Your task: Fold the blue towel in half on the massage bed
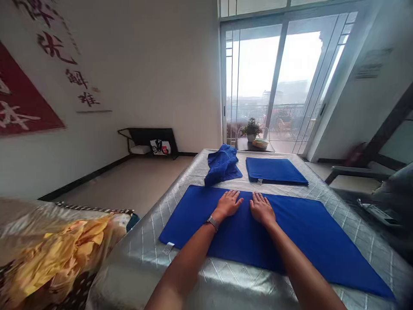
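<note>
A long blue cloth [300, 232] lies flat across the silver quilted surface, with a white tag [168, 248] at its near left corner. Pressed palm-down on it, left of the middle, is my left hand [229, 203], fingers stretched out and a watch [213, 223] on the wrist. My right hand [262, 208] rests flat on the same cloth a little to the right, fingers extended forward. Beyond the hands, a crumpled blue cloth [224, 163] sits at the left. A neatly folded blue cloth [275, 170] with a small white tag is to its right.
The silver quilted cover [155, 267] wraps a large bed-like surface. Yellow fabric [64, 249] under clear plastic lies at the lower left. Past the far edge are a potted plant [251, 128] on a small table and a sliding glass door [254, 86]. A wooden chair [358, 172] stands at the right.
</note>
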`<state>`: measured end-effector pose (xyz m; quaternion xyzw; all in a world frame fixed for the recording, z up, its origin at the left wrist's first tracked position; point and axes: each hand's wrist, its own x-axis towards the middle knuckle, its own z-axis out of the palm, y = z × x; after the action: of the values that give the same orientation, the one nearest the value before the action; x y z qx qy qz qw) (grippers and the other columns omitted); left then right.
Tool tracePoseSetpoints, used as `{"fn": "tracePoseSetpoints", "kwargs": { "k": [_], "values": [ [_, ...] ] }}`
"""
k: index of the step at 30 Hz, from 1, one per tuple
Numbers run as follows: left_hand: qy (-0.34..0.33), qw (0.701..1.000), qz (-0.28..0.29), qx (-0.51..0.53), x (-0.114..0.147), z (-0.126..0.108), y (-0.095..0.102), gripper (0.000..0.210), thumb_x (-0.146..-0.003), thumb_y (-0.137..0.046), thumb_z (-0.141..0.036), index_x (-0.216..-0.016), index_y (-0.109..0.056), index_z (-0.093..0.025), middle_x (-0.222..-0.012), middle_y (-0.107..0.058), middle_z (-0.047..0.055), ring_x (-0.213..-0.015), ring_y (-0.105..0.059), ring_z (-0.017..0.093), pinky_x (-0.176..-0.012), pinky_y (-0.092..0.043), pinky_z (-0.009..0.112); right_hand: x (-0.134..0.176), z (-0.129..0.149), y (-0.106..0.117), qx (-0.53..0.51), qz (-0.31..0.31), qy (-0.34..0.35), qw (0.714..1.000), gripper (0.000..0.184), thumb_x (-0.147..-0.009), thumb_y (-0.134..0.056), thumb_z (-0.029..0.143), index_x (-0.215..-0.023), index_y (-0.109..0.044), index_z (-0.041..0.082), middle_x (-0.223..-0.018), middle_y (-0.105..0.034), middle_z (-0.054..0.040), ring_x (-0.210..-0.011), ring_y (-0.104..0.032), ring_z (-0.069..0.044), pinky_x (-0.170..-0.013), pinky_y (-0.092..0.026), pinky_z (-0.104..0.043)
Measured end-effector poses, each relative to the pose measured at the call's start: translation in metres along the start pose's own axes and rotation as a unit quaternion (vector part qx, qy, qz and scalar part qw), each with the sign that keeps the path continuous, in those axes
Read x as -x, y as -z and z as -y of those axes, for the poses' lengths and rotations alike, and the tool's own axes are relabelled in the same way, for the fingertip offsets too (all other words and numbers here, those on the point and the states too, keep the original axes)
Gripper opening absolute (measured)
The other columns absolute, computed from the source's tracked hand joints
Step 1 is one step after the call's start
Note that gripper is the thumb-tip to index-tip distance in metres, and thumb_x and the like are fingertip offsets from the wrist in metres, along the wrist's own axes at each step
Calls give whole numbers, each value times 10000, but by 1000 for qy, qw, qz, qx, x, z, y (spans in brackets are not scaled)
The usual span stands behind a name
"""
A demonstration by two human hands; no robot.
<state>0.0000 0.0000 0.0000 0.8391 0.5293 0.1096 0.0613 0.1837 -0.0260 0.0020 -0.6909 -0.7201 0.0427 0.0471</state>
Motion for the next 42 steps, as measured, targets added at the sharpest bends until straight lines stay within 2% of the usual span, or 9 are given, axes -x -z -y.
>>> {"fn": "tracePoseSetpoints", "kwargs": {
  "k": [4,11,17,26,29,33,36,39,42],
  "values": [
    [65,998,-1,-19,17,44,12,708,-1029,-164,-589,-1558,-359,-161,-1634,-331,93,-1523,-259,220,-1257,-174,413,1,0,0,-9,-8,2,1000,637,-1026,-188,359,-1600,-254,88,-1671,-228,-51,-1543,-168,-185,-1256,-91,-375],
    [187,981,-4,-53,51,152,38,689,-1034,-200,-543,-1572,-305,-126,-1652,-267,111,-1535,-215,223,-1258,-149,412,4,2,3,-10,-15,2,1000,627,-1028,-200,346,-1599,-265,94,-1667,-242,-62,-1542,-173,-189,-1253,-93,-374],
    [255,964,-12,-75,54,182,43,717,-1028,-182,-552,-1573,-295,-101,-1650,-255,131,-1535,-210,232,-1249,-171,416,2,2,0,-3,-11,-3,1000,628,-1031,-198,358,-1605,-246,107,-1672,-223,-44,-1543,-167,-180,-1255,-90,-368],
    [286,953,-18,-102,38,147,72,702,-1014,-304,-518,-1473,-445,-6,-1525,-440,280,-1459,-362,385,-1181,-288,543,3,3,1,-5,-20,-4,1000,622,-1029,-208,349,-1598,-272,104,-1666,-242,-52,-1541,-176,-179,-1251,-94,-364],
    [204,974,-22,-94,24,100,67,602,-1020,-340,-467,-1416,-533,-56,-1485,-513,241,-1428,-418,356,-1183,-300,497,5,3,2,-14,-20,-3,1000,622,-1028,-212,346,-1598,-271,104,-1667,-238,-55,-1542,-172,-181,-1250,-94,-367],
    [45,998,15,-44,1,17,34,512,-1023,-346,-551,-1370,-602,-275,-1468,-583,27,-1355,-519,180,-1115,-392,264,6,2,3,-26,-20,0,999,628,-1027,-209,353,-1596,-273,94,-1665,-245,-69,-1542,-173,-186,-1250,-88,-369],
    [-40,999,-9,-10,-10,-25,5,632,-1042,-242,-568,-1478,-493,-185,-1568,-461,80,-1461,-386,191,-1204,-288,310,6,2,3,-30,-24,3,999,625,-1024,-206,340,-1592,-286,92,-1663,-254,-67,-1541,-178,-186,-1249,-96,-368],
    [-43,999,-12,2,-11,-31,-9,710,-1041,-176,-580,-1529,-406,-118,-1611,-372,132,-1510,-293,225,-1247,-212,393,6,2,3,-35,-19,4,999,626,-1023,-210,343,-1592,-288,94,-1665,-249,-71,-1542,-172,-185,-1249,-91,-367],
    [-1,1000,0,-13,-2,-2,-5,737,-1029,-150,-608,-1555,-360,-137,-1631,-328,120,-1526,-248,230,-1258,-180,432,7,4,5,-41,-14,-1,999,632,-1023,-221,358,-1596,-278,97,-1667,-241,-71,-1544,-160,-185,-1249,-81,-366]
  ]
}}
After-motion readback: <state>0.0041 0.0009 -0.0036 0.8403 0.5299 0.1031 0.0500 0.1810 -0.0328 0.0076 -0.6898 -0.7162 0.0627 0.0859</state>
